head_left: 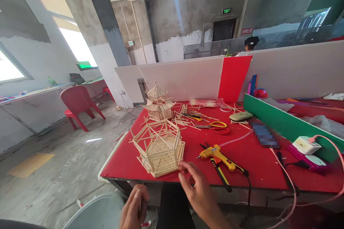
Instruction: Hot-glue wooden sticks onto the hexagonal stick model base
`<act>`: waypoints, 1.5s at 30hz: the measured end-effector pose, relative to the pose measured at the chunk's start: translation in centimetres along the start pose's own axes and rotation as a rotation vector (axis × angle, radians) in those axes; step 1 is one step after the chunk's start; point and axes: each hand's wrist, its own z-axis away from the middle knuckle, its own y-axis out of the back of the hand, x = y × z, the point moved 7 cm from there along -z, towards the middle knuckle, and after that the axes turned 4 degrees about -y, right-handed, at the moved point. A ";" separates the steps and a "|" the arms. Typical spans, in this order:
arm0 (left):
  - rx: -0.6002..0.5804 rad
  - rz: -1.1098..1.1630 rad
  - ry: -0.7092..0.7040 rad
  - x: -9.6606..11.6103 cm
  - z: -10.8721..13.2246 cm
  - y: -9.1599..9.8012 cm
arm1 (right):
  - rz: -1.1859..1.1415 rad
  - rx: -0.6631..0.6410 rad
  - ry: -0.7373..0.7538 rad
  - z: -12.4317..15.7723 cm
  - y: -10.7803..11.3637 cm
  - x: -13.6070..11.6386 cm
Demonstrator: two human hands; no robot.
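My right hand point(197, 186) is at the table's front edge, by the near right corner of a hexagonal frame of thin wooden sticks point(163, 154). Its fingers are loosely bent and apart from the thumb, and I see nothing held. Below the front edge, my left hand point(134, 205) is closed with curled fingers; whatever may be inside is hidden. The frame has a stick floor and an open railing. Behind it stands a stick pagoda point(158, 103) with tiered roofs. A yellow glue gun point(219, 155) lies right of the frame, over yellow-and-black handled pliers point(221, 175).
On the red table point(123, 161) lie scissors point(215, 127), loose sticks point(185, 114), a bagged stick bundle point(206, 102), a glasses case point(241, 116), a blurred phone point(264, 135) and a power strip point(309, 159) with cables. A bucket point(99, 211) stands at lower left.
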 end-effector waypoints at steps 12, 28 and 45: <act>-0.521 0.446 0.254 5.7 1.0 -8.9 | -0.121 -0.234 0.061 -1.3 0.8 -7.6; -0.289 -0.010 -0.678 24.0 -8.3 -2.5 | 0.259 0.328 0.036 -5.2 11.6 -4.4; -0.985 -0.345 -0.364 16.6 -15.1 -10.8 | 0.922 0.148 -0.392 -4.7 15.1 9.2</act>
